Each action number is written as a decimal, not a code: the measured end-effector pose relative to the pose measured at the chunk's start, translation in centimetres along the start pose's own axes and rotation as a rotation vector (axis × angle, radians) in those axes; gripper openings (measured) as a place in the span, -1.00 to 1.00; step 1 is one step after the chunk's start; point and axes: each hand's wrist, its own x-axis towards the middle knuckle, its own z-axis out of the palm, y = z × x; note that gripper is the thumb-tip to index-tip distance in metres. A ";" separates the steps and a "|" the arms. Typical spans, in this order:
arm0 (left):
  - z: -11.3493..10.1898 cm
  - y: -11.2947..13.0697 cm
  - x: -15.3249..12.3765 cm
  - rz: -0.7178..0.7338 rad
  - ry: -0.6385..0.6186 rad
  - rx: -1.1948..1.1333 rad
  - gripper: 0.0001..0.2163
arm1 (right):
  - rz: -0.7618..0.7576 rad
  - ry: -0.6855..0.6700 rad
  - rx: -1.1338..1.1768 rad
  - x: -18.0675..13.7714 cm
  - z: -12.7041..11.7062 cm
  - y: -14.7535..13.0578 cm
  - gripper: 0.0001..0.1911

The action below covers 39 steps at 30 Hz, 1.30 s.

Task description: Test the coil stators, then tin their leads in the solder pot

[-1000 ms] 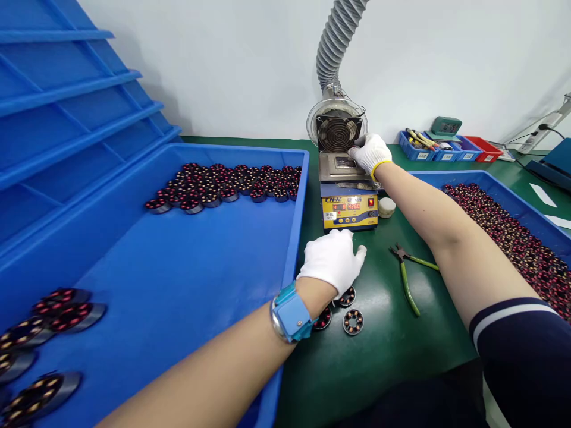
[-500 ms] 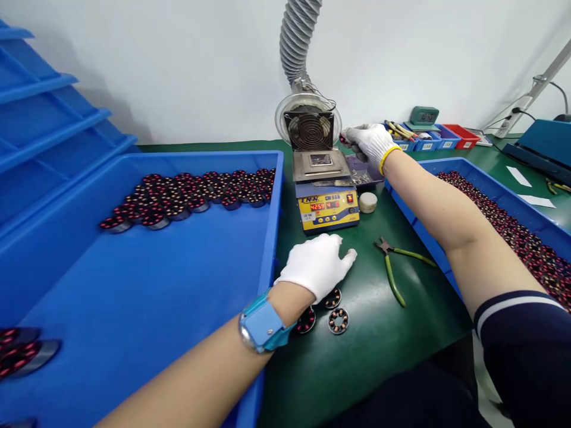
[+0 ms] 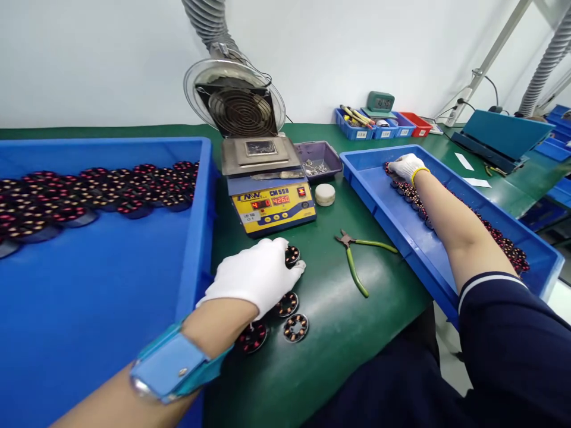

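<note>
My left hand [image 3: 256, 274], in a white glove, is closed with thumb and fingers around a small round motor stator [image 3: 292, 255] just above the green bench, in front of the yellow solder pot [image 3: 272, 208]. Below that hand several more stators lie on the bench, one of them a ring with copper windings [image 3: 295, 327]. My right hand [image 3: 407, 167], also gloved, is at the far end of the right blue tray [image 3: 372, 196]. Its fingers are closed on another stator [image 3: 388, 169], partly hidden, beside the rows of stators there.
A large blue tray [image 3: 196, 196] with many stators stands at left. Green-handled cutters [image 3: 355, 267] lie open between pot and right tray. A round white tin [image 3: 325, 194] and a purple tray [image 3: 332, 157] of metal bits sit beside the pot. Behind are an extraction fan [image 3: 243, 113] and small bins.
My right hand has moved from beside the solder pot to the right tray with its stator. My left hand has closed around a stator. The view has turned right.
</note>
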 end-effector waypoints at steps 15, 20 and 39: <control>0.7 -0.2 0.2 0.083 0.048 0.107 -0.38 | -0.020 0.148 -0.452 3.5 1.5 1.8 -0.58; 1.0 -0.4 0.6 0.198 0.066 0.211 -0.54 | -0.237 0.233 -0.273 1.0 0.3 -0.7 -0.59; -1.5 -0.5 0.4 0.014 -0.052 -1.981 -0.90 | -1.046 -0.242 0.147 -21.1 8.7 -7.7 -0.21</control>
